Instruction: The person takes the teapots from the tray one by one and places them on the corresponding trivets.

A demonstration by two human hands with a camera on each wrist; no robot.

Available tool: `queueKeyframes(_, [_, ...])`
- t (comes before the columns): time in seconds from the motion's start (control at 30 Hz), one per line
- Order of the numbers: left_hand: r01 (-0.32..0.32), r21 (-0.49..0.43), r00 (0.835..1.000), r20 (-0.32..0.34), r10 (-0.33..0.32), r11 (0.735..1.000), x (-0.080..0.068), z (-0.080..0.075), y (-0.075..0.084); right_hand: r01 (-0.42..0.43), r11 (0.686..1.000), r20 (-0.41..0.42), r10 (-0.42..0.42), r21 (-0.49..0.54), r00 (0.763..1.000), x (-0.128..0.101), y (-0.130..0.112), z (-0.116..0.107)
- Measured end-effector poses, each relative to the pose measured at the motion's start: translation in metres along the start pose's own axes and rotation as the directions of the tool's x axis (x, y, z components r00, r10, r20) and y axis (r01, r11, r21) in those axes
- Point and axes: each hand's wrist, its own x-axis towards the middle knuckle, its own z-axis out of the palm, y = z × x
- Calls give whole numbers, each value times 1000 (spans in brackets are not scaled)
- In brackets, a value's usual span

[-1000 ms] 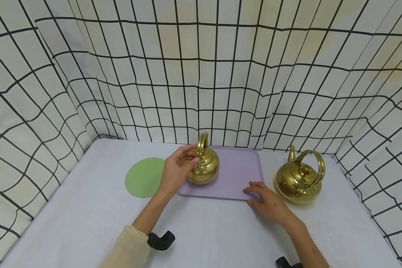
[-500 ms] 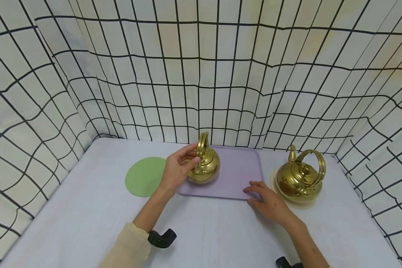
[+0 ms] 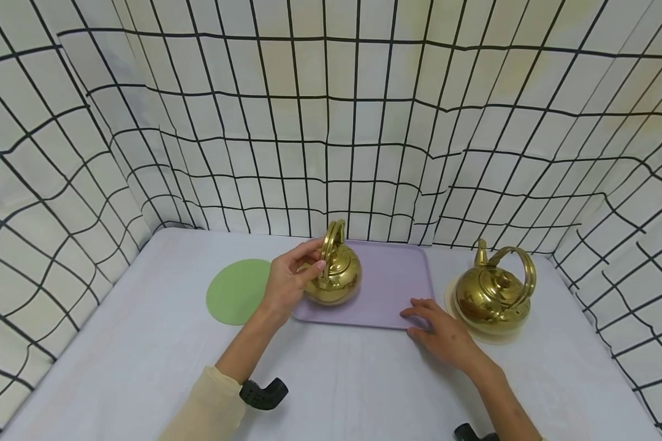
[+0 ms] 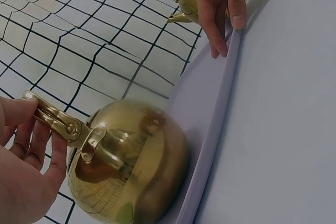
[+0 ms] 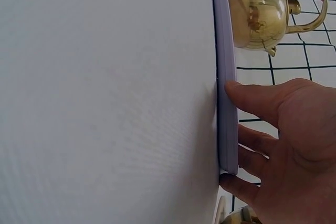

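On the lilac tray (image 3: 388,288), left half, we log one brass kettle (image 3: 333,275): round-bellied, polished to a mirror finish, its hinged bail handle raised upright. Our left hand (image 3: 287,285) pinches that handle, thumb on the near side and fingers curled over the far side; the left wrist view shows the kettle's base seated on the tray close to the near rim. Our right hand (image 3: 438,327) lies flat at the tray's near right corner, fingers straight and slightly spread, fingertips (image 5: 247,142) resting on the rim. We also note: a second brass kettle (image 3: 493,291) of like pattern, well apart to the right on a pale round mat (image 3: 455,306); a green round mat (image 3: 237,291) just left of the tray, partly covered by our left hand; a white tabletop (image 3: 143,355); and a black-gridded white cloth (image 3: 331,122) hung round three sides.
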Motion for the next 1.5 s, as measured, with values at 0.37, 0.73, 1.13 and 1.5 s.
queueKeyframes(0.37, [-5, -61, 1000, -11, 4, 998, 0, -4, 2, 4, 1000, -7, -4, 7, 1000, -1, 1, 1])
queueKeyframes(0.73, [-34, -45, 999, -41, 32, 998, 0, -16, 4, -1, 1000, -3, 1, 10, 1000, 0, 1, 2])
queueKeyframes(1.13, [-27, -60, 998, -61, 24, 998, -1, -28, 9, -1, 1000, -1, 1, 7, 1000, -2, 0, 2])
queueKeyframes(1.5, [-38, -52, 998, -42, 36, 998, -1, -37, 11, -1, 1000, -4, 1, 13, 1000, -1, 3, 3])
